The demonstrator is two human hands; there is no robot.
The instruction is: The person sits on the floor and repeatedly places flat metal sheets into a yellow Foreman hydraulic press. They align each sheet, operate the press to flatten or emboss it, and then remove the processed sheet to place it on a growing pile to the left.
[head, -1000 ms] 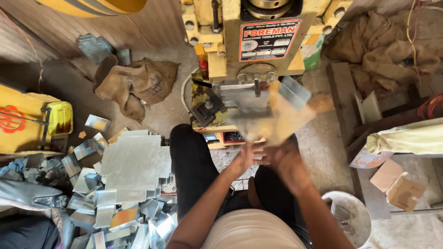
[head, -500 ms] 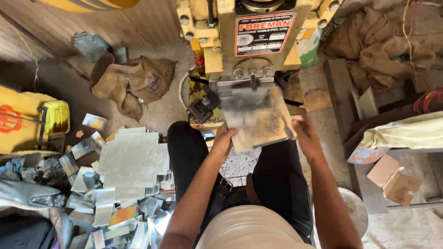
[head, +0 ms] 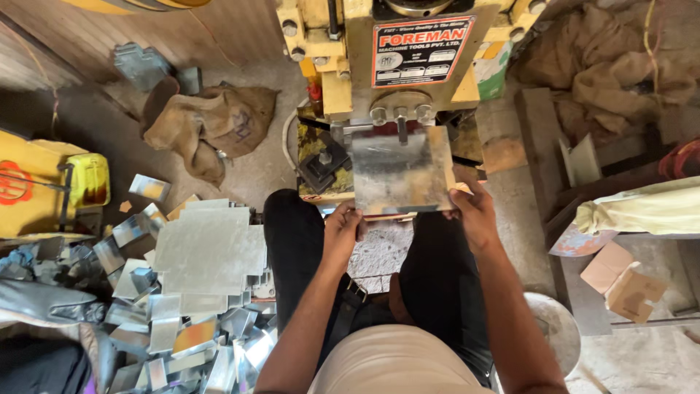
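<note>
Near the lap, at six o'clock: left hand and right hand both gripping a shiny metal sheet by its near corners. At twelve o'clock beyond: sheet's far edge under the yellow press machine. At nine o'clock: cut metal pieces heaped on the floor.

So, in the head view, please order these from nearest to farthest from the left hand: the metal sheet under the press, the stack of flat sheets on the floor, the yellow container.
1. Metal sheet: the left hand grips its near left corner, under the yellow press.
2. Stack of flat sheets: on the floor, left of the hand.
3. Yellow container: far left, beyond the stack.
</note>
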